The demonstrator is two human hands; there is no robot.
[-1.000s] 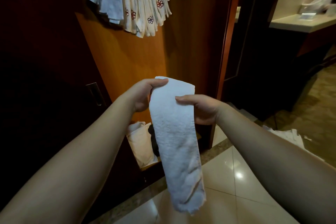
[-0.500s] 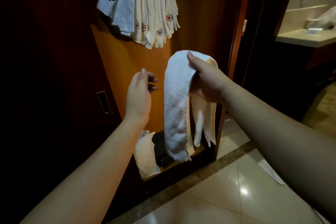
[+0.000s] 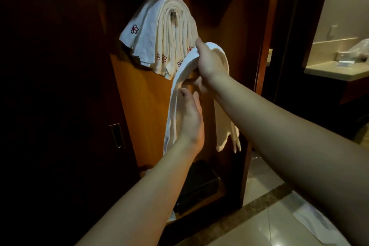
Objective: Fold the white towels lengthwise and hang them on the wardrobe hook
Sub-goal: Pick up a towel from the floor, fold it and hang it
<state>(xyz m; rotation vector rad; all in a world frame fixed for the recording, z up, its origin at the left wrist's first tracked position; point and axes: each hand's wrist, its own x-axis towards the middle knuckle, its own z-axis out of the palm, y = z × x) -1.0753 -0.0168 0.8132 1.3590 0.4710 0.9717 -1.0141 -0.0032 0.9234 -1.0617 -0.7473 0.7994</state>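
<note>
- White terry: the folded towel [image 3: 180, 78] is draped over my right hand [image 3: 209, 62], bent at the top, with one length falling on the left side and the other ends hanging lower on the right.
- My right hand grips the towel at its bend; the thumb lies on top of the cloth and the fingers are curled underneath, partly hidden by the fabric.
- My left hand [image 3: 190, 118] is raised just below the right, palm turned toward the left-hand length of the towel, fingers fairly straight, the thumb tip touching the cloth. It pinches nothing that I can see.
- The towel sits just below and to the right of the stack of hung towels [image 3: 165, 34], its top close to their lower edges; I cannot tell whether they touch.
- Those hung towels are folded over the wardrobe hook [image 3: 173, 16], whose metal end shows in the middle of the bundle. Small red flower marks show near their hems.
- Behind them is the orange wooden back panel [image 3: 143, 106] of the wardrobe, with a dark sliding door [image 3: 60, 106] to the left carrying a recessed metal pull [image 3: 116, 136].
- A dark box-like thing [image 3: 199, 185] sits low in the wardrobe; I cannot make out what it is.
- Glossy floor tiles [image 3: 279, 225] lie at the lower right, with a white cloth [image 3: 311, 217] on them.
- A pale counter [image 3: 335, 70] shows at the far right.
</note>
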